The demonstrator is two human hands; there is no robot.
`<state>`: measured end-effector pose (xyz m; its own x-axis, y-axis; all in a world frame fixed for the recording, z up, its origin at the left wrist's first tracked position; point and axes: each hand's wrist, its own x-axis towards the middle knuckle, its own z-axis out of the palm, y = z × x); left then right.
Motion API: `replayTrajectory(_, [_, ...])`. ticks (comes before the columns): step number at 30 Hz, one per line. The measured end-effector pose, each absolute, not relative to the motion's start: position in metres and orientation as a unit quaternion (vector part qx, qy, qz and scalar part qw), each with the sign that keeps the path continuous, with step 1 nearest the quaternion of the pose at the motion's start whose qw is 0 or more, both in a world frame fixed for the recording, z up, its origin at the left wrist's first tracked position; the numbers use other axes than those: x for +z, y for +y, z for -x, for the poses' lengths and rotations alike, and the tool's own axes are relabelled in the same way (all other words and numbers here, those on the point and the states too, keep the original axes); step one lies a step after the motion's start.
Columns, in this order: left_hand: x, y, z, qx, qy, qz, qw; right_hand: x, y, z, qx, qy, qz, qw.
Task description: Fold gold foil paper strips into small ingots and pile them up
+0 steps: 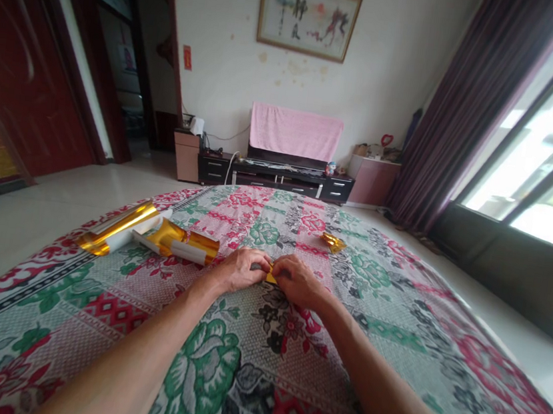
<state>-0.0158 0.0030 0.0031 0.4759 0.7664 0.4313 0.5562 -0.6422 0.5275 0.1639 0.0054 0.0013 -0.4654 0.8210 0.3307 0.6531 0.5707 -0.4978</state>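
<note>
My left hand [244, 269] and my right hand [296, 279] meet over the middle of the patterned tablecloth [205, 373]. Between their fingertips is a small gold piece [271, 276], pinched from both sides. Its far parts are hidden by the fingers. Beyond my right hand lies a folded gold foil piece [333, 243]. To the left of my left hand rest sheets of gold foil with white backing: a long curled one [120, 227] and a shorter one with rolled ends [176, 242].
The round table's cloth edge curves around on both sides. Past it stand a low black cabinet [277, 179] and a screen under a pink towel [296, 132]. A purple curtain [441, 120] and windows are at right, a red door [27, 62] at left.
</note>
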Motion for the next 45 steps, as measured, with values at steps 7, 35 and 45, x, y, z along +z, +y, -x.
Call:
replayTrajectory(7, [0.004,0.003,0.015,0.326,0.394,-0.842,0.173,0.001,0.002,-0.156,0.127,-0.82,0.476,0.291])
replayTrajectory(35, [-0.001,0.001,0.021,0.332,0.442,-0.833,0.014,0.004,0.0,-0.175,0.093,-0.879,0.343,0.318])
replayTrajectory(45, [0.007,-0.005,0.017,0.309,0.407,-0.859,0.034,0.006,0.001,-0.18,0.121,-0.897,0.296,0.305])
